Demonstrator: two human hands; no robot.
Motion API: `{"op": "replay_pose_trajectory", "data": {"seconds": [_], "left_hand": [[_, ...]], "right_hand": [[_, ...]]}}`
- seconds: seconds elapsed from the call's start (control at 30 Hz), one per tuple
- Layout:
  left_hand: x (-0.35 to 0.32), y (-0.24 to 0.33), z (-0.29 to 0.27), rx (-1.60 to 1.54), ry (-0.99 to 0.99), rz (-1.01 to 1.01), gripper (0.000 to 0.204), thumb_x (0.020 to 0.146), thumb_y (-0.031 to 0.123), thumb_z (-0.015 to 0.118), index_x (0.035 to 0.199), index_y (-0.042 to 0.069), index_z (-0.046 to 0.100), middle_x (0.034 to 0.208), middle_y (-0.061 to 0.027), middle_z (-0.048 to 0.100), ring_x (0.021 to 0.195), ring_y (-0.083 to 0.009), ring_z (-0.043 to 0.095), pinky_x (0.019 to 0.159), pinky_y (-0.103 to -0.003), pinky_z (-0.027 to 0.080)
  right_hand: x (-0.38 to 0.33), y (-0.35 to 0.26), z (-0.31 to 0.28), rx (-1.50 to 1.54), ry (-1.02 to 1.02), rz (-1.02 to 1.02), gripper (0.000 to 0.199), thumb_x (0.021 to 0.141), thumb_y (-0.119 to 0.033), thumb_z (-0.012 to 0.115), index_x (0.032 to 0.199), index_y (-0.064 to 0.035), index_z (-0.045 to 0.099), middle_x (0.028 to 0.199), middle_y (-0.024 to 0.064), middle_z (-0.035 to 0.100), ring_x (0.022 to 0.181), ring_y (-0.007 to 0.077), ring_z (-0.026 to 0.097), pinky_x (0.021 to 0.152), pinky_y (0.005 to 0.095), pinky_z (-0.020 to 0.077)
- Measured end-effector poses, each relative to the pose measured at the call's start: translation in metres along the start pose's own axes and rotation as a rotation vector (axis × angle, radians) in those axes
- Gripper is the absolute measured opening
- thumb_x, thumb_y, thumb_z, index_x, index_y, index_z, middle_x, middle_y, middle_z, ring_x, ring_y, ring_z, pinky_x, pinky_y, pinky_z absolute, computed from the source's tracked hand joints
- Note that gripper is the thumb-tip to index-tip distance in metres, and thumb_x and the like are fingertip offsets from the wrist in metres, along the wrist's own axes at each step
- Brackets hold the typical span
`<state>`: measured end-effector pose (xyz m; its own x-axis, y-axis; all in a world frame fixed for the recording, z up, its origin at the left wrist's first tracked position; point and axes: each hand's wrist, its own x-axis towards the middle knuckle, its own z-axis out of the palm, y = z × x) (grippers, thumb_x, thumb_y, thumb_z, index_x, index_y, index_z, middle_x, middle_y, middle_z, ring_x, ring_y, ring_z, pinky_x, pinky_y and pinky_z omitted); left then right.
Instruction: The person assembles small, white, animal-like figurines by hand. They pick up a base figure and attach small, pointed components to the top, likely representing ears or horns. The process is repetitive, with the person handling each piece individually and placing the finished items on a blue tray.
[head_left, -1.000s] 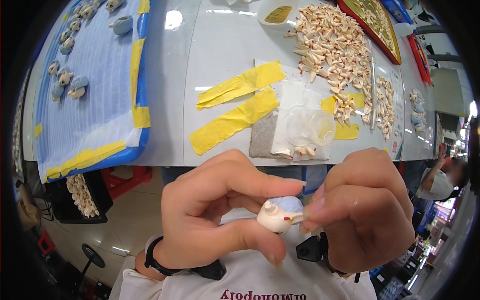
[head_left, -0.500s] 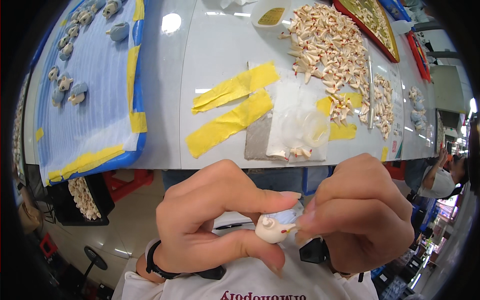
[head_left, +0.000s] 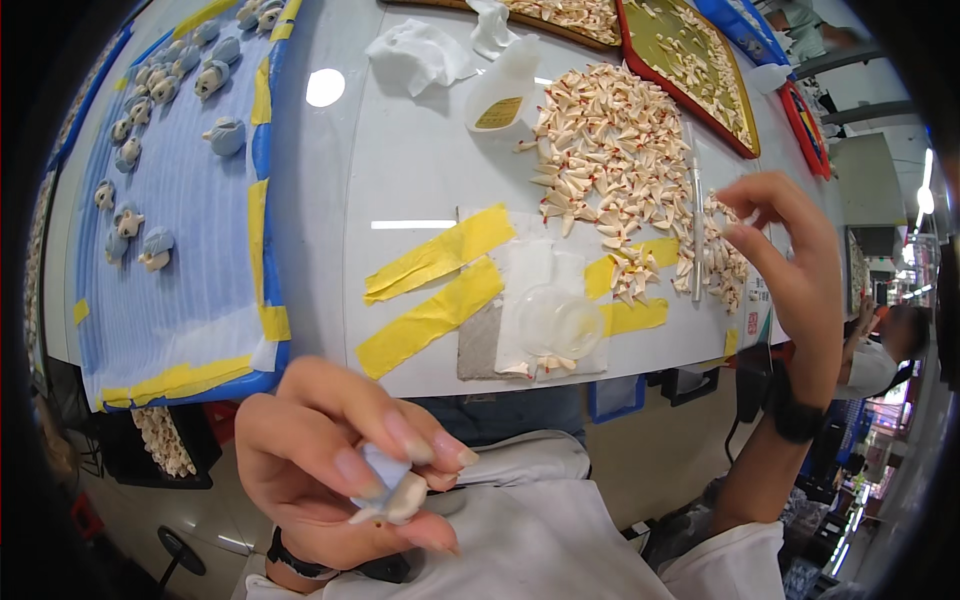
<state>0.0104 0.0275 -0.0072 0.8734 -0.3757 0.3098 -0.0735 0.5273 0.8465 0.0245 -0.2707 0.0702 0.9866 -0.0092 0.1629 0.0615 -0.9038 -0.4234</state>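
My left hand (head_left: 315, 460) is closed around a small figurine (head_left: 405, 497), cream with a pale blue back, pinched between thumb and fingers low in front of me. Part of the figurine is hidden by the fingers. Out to the right, my right hand (head_left: 785, 225) has its thumb and forefinger apart, beside small cream pointed pieces with red tips (head_left: 724, 262). No object shows between those fingers. A larger heap of the same red-tipped pieces (head_left: 610, 150) spreads across the table to the left of that hand.
A blue tray (head_left: 265, 380) lined with striped cloth carries several blue and cream figurines. Near the table edge sit a round clear dish (head_left: 560, 322) and yellow tape strips (head_left: 440, 255). A thin rod (head_left: 698, 240) divides the pieces. Behind are a white bottle (head_left: 505, 85) and red-rimmed tray (head_left: 735, 140).
My right hand has left the figurine and swung out to the right, over the table's pieces. My left hand has moved left and turned the figurine, still gripping it.
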Motion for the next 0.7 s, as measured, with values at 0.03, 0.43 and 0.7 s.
{"op": "replay_pose_trajectory", "data": {"seconds": [0.03, 0.43, 0.7], "left_hand": [[-0.002, -0.003, -0.004, 0.009, -0.039, 0.014, 0.058, 0.060, 0.012, 0.080, 0.100, 0.012, 0.038, 0.092, -0.0061, 0.044, 0.077, -0.0167, 0.056, 0.054, -0.016, 0.048], [-0.002, -0.002, 0.003, 0.025, 0.090, 0.041, 0.039, 0.063, -0.004, 0.073, 0.095, -0.002, 0.051, 0.097, -0.0194, 0.051, 0.085, -0.0271, 0.059, 0.071, -0.031, 0.050], [0.000, -0.004, 0.003, 0.274, -0.017, -0.041, 0.046, 0.064, 0.019, 0.077, 0.092, 0.006, 0.043, 0.094, -0.0111, 0.047, 0.080, -0.0204, 0.057, 0.062, -0.023, 0.049]], "right_hand": [[0.008, 0.002, 0.004, -0.017, -0.028, -0.036, 0.017, 0.065, -0.004, 0.062, 0.081, -0.0005, 0.057, 0.079, 0.0056, 0.057, 0.071, 0.0154, 0.051, 0.065, 0.0261, 0.0391], [0.042, 0.007, 0.030, -0.028, -0.192, -0.102, 0.008, 0.068, -0.002, 0.060, 0.075, -0.0003, 0.056, 0.069, 0.0045, 0.056, 0.064, 0.0142, 0.051, 0.061, 0.0249, 0.0399], [0.025, 0.003, 0.017, 0.155, 0.008, 0.066, 0.009, 0.075, -0.004, 0.058, 0.080, 0.0036, 0.056, 0.073, 0.0063, 0.060, 0.068, 0.0108, 0.056, 0.066, 0.0222, 0.0434]]}}
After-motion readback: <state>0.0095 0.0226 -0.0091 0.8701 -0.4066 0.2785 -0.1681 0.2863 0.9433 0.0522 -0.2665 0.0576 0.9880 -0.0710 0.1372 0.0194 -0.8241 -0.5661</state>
